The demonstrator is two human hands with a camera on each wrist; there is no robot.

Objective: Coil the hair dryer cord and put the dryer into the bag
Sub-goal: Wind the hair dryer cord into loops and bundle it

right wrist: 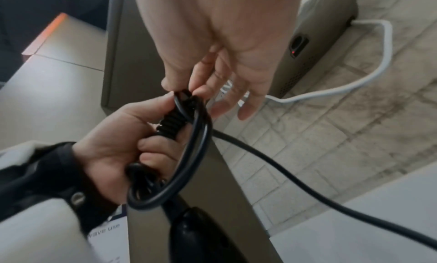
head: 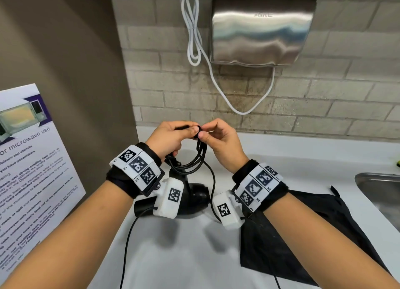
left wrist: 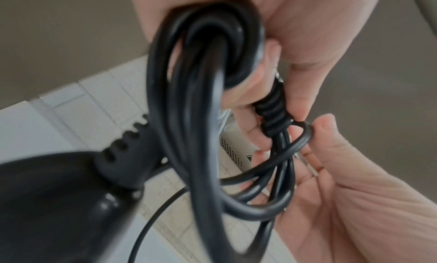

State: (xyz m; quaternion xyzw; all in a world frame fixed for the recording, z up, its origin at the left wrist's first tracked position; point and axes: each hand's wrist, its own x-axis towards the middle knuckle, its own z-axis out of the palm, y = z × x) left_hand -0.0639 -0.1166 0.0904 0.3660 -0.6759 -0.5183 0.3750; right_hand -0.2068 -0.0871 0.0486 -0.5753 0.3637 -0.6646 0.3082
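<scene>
Both hands are raised over the white counter (head: 173, 245) with the hair dryer's black cord (head: 195, 159) between them. My left hand (head: 186, 133) grips the bunched loops (left wrist: 201, 80) and the ribbed plug end (left wrist: 272, 115). My right hand (head: 205, 134) pinches one loop at the top (right wrist: 179, 99) with thumb and forefinger. A loose strand (right wrist: 307, 188) trails down and away to the right. The black dryer (head: 197, 198) lies on the counter below my left wrist, partly hidden by the wrist camera. The black bag (head: 292, 234) lies flat under my right forearm.
A steel hand dryer (head: 259, 29) with a white cable (head: 192, 29) hangs on the brick wall ahead. A steel sink (head: 381, 193) is at the right edge. A microwave notice (head: 32, 159) is on the left wall. A thin black cable (head: 127, 245) crosses the counter.
</scene>
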